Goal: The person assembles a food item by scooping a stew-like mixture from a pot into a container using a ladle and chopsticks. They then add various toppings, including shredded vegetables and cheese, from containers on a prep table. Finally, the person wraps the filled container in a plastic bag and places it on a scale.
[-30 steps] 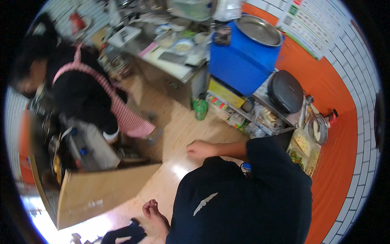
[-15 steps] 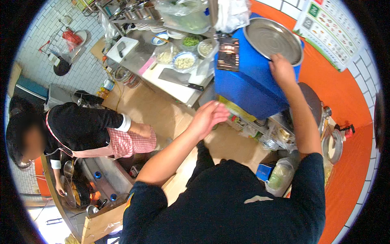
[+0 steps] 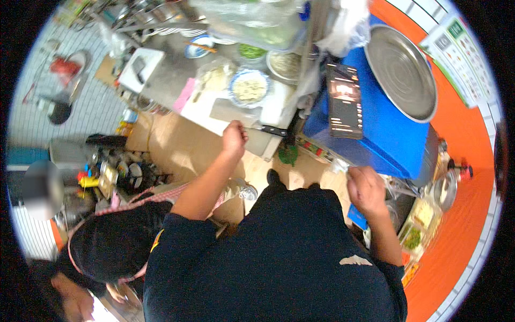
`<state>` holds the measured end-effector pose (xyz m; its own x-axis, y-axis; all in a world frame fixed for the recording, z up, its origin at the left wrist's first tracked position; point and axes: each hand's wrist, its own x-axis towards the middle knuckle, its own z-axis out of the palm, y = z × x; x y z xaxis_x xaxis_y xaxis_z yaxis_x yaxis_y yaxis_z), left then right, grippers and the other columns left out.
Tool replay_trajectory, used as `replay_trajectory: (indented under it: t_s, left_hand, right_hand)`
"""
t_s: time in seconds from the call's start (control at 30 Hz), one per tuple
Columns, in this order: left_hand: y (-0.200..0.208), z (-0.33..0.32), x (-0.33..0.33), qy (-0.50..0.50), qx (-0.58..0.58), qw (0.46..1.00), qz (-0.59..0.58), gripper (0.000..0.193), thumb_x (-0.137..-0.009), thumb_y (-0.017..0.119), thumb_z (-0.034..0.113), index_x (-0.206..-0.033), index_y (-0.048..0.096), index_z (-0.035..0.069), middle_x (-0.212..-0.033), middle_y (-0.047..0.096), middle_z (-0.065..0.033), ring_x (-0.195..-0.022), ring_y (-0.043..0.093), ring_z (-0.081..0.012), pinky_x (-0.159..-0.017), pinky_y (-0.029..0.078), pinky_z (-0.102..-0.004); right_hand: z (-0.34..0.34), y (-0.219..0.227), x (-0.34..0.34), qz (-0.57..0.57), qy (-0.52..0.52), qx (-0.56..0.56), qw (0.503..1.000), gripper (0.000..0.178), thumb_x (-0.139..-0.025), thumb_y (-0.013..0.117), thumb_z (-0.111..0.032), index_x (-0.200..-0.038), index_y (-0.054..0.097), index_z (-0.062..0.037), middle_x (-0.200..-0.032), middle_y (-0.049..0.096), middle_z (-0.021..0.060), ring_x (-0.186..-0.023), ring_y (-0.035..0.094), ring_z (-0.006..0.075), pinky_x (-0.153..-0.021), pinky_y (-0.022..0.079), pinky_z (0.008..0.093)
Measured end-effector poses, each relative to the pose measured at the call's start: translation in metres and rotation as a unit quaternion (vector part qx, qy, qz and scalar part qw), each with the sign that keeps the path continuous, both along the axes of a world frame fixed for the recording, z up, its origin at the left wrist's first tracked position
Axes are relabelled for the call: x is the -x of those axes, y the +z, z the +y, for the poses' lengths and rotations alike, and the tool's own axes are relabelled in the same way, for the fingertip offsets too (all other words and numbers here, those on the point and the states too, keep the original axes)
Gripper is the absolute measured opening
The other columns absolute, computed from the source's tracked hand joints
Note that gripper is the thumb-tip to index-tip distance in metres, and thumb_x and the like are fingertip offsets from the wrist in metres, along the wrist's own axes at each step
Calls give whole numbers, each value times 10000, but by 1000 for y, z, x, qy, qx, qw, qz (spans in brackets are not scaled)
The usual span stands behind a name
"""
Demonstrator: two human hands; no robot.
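Note:
My left hand is curled closed near the front edge of the white cutting board, with nothing visible in it. A cleaver with a black handle lies flat on that board, just beyond the hand. Behind it stands a blue-patterned bowl of pale chopped food. Loosely curled, my right hand hangs in front of the blue chest-like box, apart from it and seemingly holding nothing. On the box top rest a round metal tray and a dark phone-like device.
A co-worker in black with a pink checked apron is close on my left. Bowls of greens and pale pieces stand behind the board. At the right are food containers. A shelf post rises beside the box.
My right hand has left the metal tray and drawn back toward me. My left hand has moved left toward the cutting board, its fingers now curled. The view has shifted; the co-worker appears lower and nearer.

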<state>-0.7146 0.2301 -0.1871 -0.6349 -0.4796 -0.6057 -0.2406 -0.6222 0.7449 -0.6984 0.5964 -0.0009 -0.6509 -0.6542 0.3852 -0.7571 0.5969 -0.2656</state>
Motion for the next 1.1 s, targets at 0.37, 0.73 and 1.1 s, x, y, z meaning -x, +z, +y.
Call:
replay_trajectory:
  t_s: [0.37,0.73,1.1]
  left_hand:
    - [-5,55,25,-506,694,509,58,196,-791,546,102,-976,569,40,-947,560,-173,-790,622,-347,-687,529,-428]
    - [2,5,16,-616,698,367,3,214,-834,480,138,-1009,537,28,-985,564,-222,-735,621,-376,-610,521,-462]
    - [94,98,9,-509,271,813,84,153,-896,459,17,-942,590,-46,-812,646,-120,-727,633,-165,-656,504,-280]
  right_hand:
    - [10,-45,7,-203,-11,58,977,124,-824,614,-120,-915,613,-36,-790,617,144,-716,613,324,-635,502,404]
    - [59,-17,33,-137,47,102,984,162,-767,666,-105,-907,616,-40,-753,611,125,-669,614,290,-569,503,379]
    - [99,41,96,61,-139,122,981,164,-747,653,-108,-895,607,-53,-765,575,104,-686,589,277,-591,493,385]
